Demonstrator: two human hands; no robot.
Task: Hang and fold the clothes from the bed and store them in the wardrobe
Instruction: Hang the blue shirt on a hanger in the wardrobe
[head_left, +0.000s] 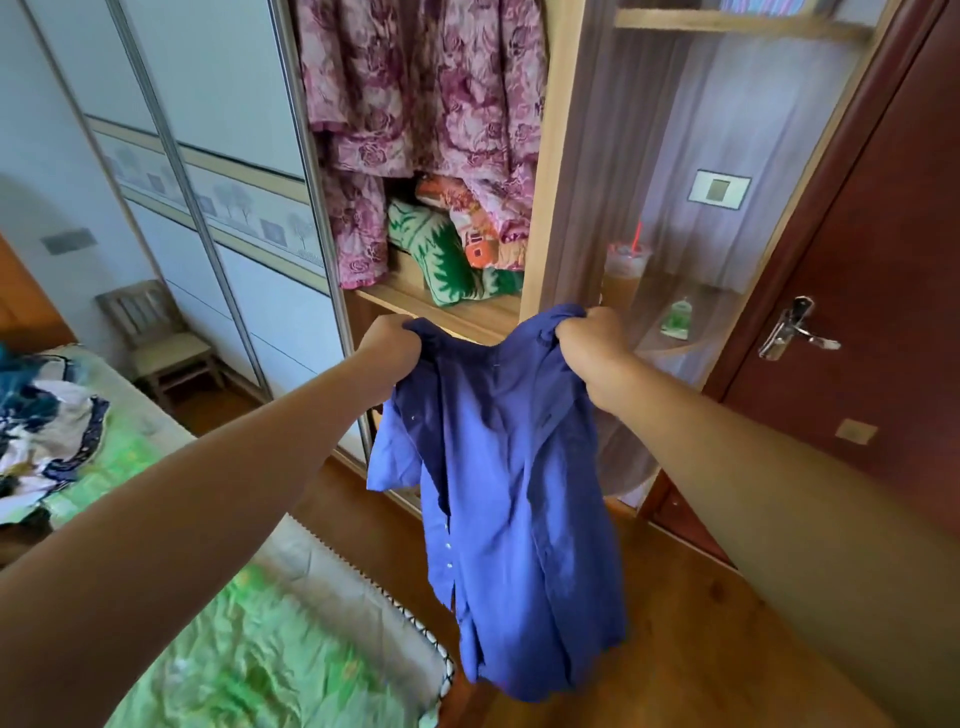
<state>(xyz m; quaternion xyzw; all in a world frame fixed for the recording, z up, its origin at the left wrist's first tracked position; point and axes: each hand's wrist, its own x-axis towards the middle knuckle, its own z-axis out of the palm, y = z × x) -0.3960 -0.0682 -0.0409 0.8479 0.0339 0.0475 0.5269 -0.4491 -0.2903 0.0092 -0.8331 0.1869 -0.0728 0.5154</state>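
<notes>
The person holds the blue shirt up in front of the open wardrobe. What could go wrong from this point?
1. The left hand and right hand both grip the blue shirt at its shoulders, and no hanger is in view. Freeing one hand to fetch one may let the shirt slump and crease.
2. The open section looks crowded with pink floral clothes and cushions, so the shirt may get crushed there.

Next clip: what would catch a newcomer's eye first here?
A blue shirt hangs mid-frame, gripped at its shoulders by the left hand and right hand. Behind it, pink floral garments hang in the open wardrobe; more clothes lie heaped on the bed at far left.
</notes>
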